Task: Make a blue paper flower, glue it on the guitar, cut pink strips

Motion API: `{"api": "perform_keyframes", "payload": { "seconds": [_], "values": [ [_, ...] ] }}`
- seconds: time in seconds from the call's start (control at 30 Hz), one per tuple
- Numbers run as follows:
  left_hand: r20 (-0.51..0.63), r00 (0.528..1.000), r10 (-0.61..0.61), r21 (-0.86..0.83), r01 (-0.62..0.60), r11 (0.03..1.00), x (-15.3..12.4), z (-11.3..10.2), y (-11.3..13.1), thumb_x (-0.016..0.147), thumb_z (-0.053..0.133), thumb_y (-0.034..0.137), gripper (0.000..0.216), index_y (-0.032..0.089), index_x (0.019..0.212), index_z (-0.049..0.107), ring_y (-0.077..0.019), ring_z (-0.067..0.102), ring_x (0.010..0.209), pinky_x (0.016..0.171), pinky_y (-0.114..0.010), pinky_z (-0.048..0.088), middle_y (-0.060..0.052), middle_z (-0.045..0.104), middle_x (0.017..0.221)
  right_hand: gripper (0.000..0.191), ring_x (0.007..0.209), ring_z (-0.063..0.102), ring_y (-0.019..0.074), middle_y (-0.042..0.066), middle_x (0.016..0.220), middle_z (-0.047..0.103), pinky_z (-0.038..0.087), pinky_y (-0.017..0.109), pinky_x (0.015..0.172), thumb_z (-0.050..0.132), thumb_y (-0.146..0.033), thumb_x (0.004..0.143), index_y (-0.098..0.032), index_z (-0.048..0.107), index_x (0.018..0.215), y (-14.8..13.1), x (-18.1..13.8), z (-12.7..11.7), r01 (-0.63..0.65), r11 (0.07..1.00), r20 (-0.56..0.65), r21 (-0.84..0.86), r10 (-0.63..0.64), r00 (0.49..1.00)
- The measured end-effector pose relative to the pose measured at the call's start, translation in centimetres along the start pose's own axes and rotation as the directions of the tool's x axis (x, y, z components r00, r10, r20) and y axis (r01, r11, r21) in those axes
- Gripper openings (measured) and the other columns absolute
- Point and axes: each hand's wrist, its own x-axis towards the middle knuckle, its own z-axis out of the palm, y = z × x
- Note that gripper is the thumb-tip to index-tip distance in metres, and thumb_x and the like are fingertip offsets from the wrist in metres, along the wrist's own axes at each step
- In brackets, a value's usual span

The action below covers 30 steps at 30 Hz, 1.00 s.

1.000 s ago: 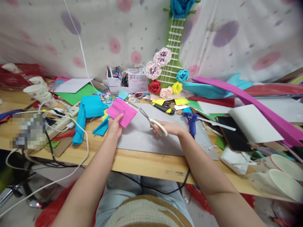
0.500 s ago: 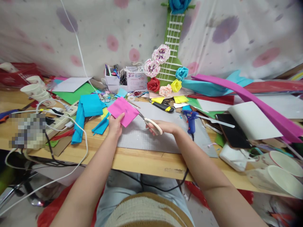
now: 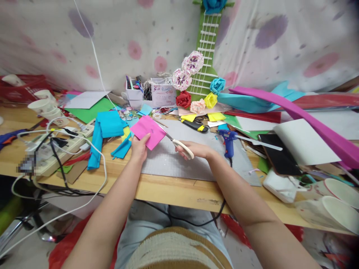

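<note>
My left hand (image 3: 139, 148) pinches a square of bright pink paper (image 3: 150, 130) by its near left corner, thumb on top. A small dark mark shows on the paper's face. In my right hand (image 3: 188, 150) are scissors with cream-white handles (image 3: 183, 148). Their metal blades point up and left and meet the paper's right edge; how far apart the blades are is hard to see. Both hands are held over a grey board (image 3: 179, 164) on the wooden table. Left of my left hand lie folded blue paper (image 3: 110, 125) and a smaller blue strip (image 3: 122, 148).
A blue glue gun (image 3: 228, 142) rests right of my hands, and a utility knife (image 3: 195, 126) lies beyond them. A power strip (image 3: 64, 149) with tangled cables is at left. Paper cups (image 3: 340, 209) stand at the right edge. A flower-decorated green guitar shape (image 3: 206, 56) leans at the back.
The whole view has shifted slightly, so everything sits a little further right. Both hands keep their holds on the pink paper and the scissors, with little other visible movement.
</note>
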Motion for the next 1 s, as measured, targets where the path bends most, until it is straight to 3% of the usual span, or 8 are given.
{"api": "perform_keyframes", "payload": {
  "seconds": [0.5, 1.0],
  "values": [
    [-0.026, 0.999, -0.019, 0.006, 0.019, 1.0, -0.1, 0.1, 0.2, 0.055, 0.076, 0.011, 0.038, 0.017, 0.089, 0.061, -0.0146, 0.065, 0.08, 0.08, -0.03, 0.053, -0.003, 0.069, 0.087, 0.03, 0.05, 0.046, 0.0059, -0.005, 0.064, 0.048, 0.036, 0.017, 0.043, 0.056, -0.045, 0.075, -0.018, 0.045, 0.085, 0.8, 0.3, -0.2, -0.006, 0.998, 0.01, 0.063, 0.006, 1.0],
    [0.008, 1.0, -0.019, 0.004, 0.019, 1.0, -0.1, 0.0, 0.1, 0.054, 0.077, 0.013, 0.041, 0.017, 0.091, 0.062, -0.015, 0.065, 0.081, 0.08, -0.03, 0.053, -0.004, 0.069, 0.091, 0.04, 0.055, 0.046, 0.0069, -0.003, 0.068, 0.045, 0.039, 0.019, 0.049, 0.051, -0.057, 0.076, -0.018, 0.042, 0.079, -0.2, -0.4, 0.0, 0.046, 0.997, 0.02, -0.057, -0.045, 0.999]
  ]
}}
